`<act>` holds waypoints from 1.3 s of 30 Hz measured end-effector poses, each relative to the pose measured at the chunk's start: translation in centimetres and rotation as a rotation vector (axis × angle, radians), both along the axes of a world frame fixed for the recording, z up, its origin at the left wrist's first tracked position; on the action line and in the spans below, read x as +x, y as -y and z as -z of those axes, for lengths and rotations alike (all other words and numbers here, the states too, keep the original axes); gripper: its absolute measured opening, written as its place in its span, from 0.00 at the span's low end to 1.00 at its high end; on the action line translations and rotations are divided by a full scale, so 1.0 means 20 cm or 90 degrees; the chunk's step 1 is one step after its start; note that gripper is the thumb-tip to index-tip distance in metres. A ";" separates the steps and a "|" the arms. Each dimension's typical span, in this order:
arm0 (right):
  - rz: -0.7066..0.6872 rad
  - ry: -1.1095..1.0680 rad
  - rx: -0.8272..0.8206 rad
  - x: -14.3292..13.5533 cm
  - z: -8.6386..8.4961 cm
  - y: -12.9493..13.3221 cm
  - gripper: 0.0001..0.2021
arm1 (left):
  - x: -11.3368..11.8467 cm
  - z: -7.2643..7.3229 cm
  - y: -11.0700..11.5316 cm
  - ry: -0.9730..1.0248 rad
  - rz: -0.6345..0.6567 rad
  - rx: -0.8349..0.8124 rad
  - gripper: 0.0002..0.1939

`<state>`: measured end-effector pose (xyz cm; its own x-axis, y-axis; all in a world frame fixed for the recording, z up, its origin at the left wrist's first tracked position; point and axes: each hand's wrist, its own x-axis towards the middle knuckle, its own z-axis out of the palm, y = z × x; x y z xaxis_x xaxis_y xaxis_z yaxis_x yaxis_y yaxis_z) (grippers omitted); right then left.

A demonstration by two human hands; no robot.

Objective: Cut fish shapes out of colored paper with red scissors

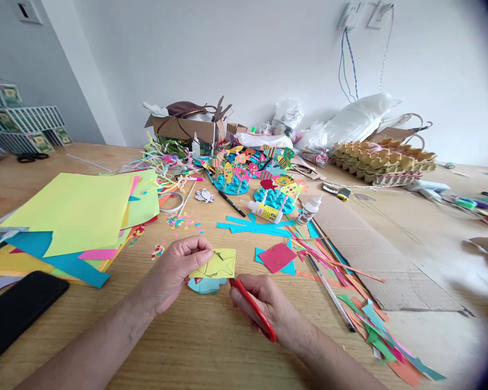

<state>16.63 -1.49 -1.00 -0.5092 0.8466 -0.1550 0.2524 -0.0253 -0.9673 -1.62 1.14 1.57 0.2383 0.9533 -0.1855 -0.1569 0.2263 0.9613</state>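
From my remote seat, I see the left hand [174, 270] pinching the yellow paper [217, 265] above the table [187, 346], seemingly presenting its edge to red scissors [257, 312] clasped in the right hand [270, 303], their cutting end unclear.

Left hand [178, 269]: our thumb [202, 257] and fingers [196, 243] pinch.
Right hand [264, 303]: curled near those fingers.
Forearms [111, 336]: bare, behind our fingers.
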 end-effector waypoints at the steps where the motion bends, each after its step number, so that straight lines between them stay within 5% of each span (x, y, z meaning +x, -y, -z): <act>1: 0.000 0.000 -0.003 0.00 0.00 0.00 0.19 | 0.00 0.00 0.00 0.002 0.006 -0.004 0.09; 15: 0.019 -0.093 -0.089 -0.05 -0.01 0.01 0.25 | 0.03 0.03 0.02 0.031 0.050 -0.030 0.09; 39: -0.002 -0.124 -0.057 -0.05 0.03 0.02 0.24 | 0.07 0.05 0.06 -0.028 0.002 0.039 0.11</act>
<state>15.58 -1.91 -1.63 -0.5394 0.8323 -0.1280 0.0606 -0.1133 -0.9917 -0.21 -0.10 0.64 0.2341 0.9625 -0.1370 -0.1134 0.1670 0.9794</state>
